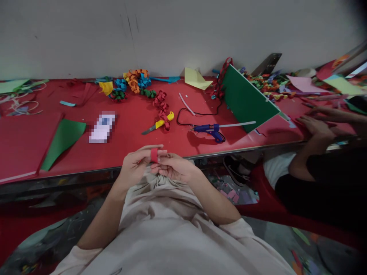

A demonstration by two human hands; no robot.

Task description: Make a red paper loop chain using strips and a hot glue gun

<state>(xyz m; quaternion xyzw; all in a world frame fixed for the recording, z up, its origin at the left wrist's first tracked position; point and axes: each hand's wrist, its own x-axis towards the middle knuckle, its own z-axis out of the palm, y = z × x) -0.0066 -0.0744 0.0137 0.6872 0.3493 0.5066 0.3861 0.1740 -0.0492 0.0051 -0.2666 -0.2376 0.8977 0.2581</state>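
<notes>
The red paper strip (154, 155) crosses the left hand's (134, 163) extended fingers at the surface's (126, 152) near edge; that hand's grip cannot be determined. The right hand (177, 168) pinches the strip, apparently to steady it. Glue gun (207, 130): far right, presumably for reach.

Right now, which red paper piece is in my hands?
The small band, held by your left hand and right hand; the red curly chain by the yellow-handled cutter and the big red sheets at far left lie on the table.
</notes>
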